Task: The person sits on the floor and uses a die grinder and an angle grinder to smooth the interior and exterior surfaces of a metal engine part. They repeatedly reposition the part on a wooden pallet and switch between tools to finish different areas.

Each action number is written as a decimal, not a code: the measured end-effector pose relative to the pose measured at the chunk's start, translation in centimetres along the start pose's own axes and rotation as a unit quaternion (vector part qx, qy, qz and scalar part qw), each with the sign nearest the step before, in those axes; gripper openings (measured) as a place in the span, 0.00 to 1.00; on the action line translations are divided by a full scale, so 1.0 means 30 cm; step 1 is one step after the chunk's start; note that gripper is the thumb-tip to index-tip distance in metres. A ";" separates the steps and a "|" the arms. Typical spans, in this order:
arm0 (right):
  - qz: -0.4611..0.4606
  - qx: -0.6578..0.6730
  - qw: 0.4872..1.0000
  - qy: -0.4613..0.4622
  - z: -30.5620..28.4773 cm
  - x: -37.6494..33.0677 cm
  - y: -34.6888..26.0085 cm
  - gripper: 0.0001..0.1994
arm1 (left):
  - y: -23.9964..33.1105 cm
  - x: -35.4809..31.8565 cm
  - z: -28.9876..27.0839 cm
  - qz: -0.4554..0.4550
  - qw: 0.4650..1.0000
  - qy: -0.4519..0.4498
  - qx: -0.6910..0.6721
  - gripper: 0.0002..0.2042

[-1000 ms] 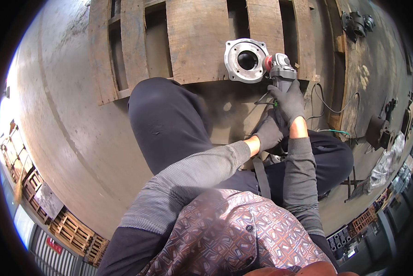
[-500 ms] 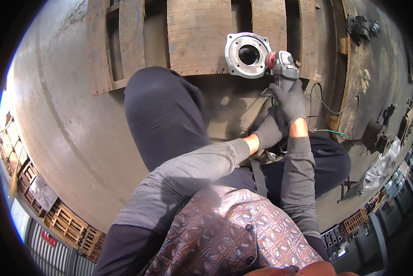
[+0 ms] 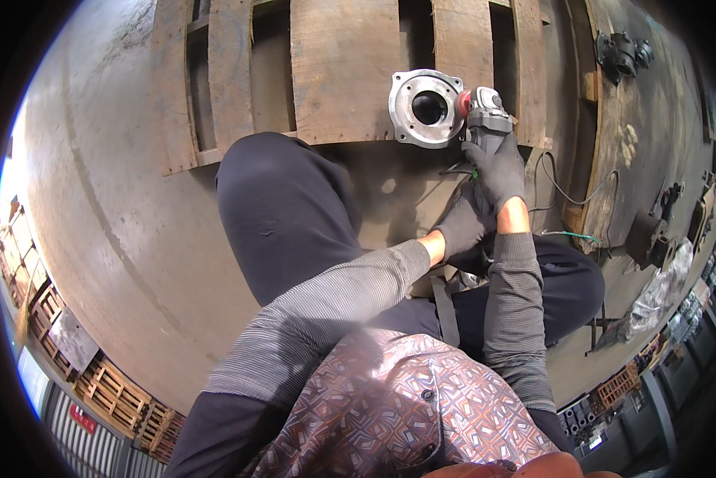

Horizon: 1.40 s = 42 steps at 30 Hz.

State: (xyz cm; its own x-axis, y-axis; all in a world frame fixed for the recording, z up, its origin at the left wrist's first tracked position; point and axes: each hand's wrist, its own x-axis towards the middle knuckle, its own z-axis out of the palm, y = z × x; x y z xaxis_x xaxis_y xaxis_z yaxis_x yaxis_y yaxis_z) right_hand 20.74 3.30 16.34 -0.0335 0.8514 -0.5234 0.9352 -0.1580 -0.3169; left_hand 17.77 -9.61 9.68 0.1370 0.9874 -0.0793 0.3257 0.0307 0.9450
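Note:
Both my gloved hands grip an angle grinder [image 3: 489, 115] with a grey metal head and a red disc [image 3: 464, 103]. Round the body just behind the head, my right hand [image 3: 501, 170] is closed. My left hand [image 3: 460, 226] is wrapped round the rear of the grinder, lower and nearer to me; much of that grip is hidden. The disc is at the right edge of a silvery metal flange [image 3: 406, 109] with a large round hole and lugs at its corners. That flange lies on a wooden pallet [image 3: 342, 72], close to its near edge.
A thin cable [image 3: 578, 193] loops over the floor right of my hands. A thick wooden beam [image 3: 585, 151] runs along the right, with dark metal parts [image 3: 623, 54] beyond it. My bent knee [image 3: 266, 171] is left of the flange. Stacked pallets [image 3: 115, 392] stand far left.
The pallet and flange sit slightly lower in the picture. The grinder stays at the flange's right edge, both hands still gripping it.

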 end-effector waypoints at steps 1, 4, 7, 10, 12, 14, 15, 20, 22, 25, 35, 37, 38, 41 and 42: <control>0.000 -0.014 1.000 -0.006 -0.003 0.021 -0.016 0.39 | -0.005 0.018 -0.020 0.034 0.999 0.017 0.033 0.33; -0.015 -0.017 1.000 -0.004 -0.003 0.072 -0.065 0.39 | -0.016 0.060 -0.061 0.062 0.993 0.095 0.026 0.31; -0.032 -0.023 0.999 -0.001 0.008 0.110 -0.104 0.39 | -0.030 0.084 -0.092 -0.083 0.976 0.080 -0.186 0.32; -0.034 -0.033 0.999 -0.017 0.010 0.127 -0.115 0.40 | -0.034 0.095 -0.106 -0.101 0.958 0.085 -0.253 0.33; -0.043 -0.032 0.998 -0.026 0.002 0.128 -0.110 0.41 | -0.027 0.099 -0.107 -0.082 0.970 0.073 -0.215 0.33; 0.012 -0.023 1.000 -0.012 -0.010 0.120 -0.097 0.41 | -0.009 0.096 -0.099 -0.069 0.970 0.099 -0.212 0.33; 0.044 -0.023 0.999 0.004 -0.010 0.116 -0.095 0.42 | -0.004 0.096 -0.101 -0.074 0.964 0.103 -0.235 0.33; -0.016 -0.035 0.999 -0.012 0.001 0.109 -0.114 0.42 | 0.022 0.086 -0.125 -0.057 0.974 0.115 -0.185 0.26; -0.026 -0.026 0.999 -0.033 -0.004 0.108 -0.122 0.42 | 0.027 0.084 -0.134 -0.043 0.979 0.081 -0.181 0.23; 0.045 -0.030 0.998 -0.009 -0.009 0.107 -0.127 0.41 | 0.025 0.079 -0.135 -0.072 0.960 0.084 -0.258 0.21; 0.037 -0.044 0.998 -0.024 0.006 0.091 -0.126 0.45 | 0.017 0.060 -0.138 -0.157 0.915 0.072 -0.365 0.32; 0.011 -0.049 0.998 -0.027 0.003 0.085 -0.121 0.46 | 0.024 0.062 -0.139 -0.125 0.912 0.100 -0.378 0.31; 0.016 -0.047 0.999 -0.021 0.001 0.082 -0.120 0.46 | 0.029 0.064 -0.139 -0.093 0.913 0.112 -0.382 0.30; 0.029 -0.027 0.999 -0.006 -0.006 0.074 -0.117 0.46 | 0.043 0.069 -0.134 -0.121 0.925 0.088 -0.350 0.28; 0.030 -0.041 0.999 -0.016 -0.006 0.074 -0.118 0.46 | 0.043 0.074 -0.133 -0.120 0.924 0.098 -0.350 0.27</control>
State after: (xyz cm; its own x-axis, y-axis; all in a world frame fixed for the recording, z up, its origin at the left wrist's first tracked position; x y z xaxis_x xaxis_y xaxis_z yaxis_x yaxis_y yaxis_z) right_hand 17.42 5.85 16.44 0.0138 0.8249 -0.5650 0.9614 -0.1663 -0.2193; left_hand 14.75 -6.75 11.99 -0.0556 0.9461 -0.3191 -0.3693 0.2774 0.8869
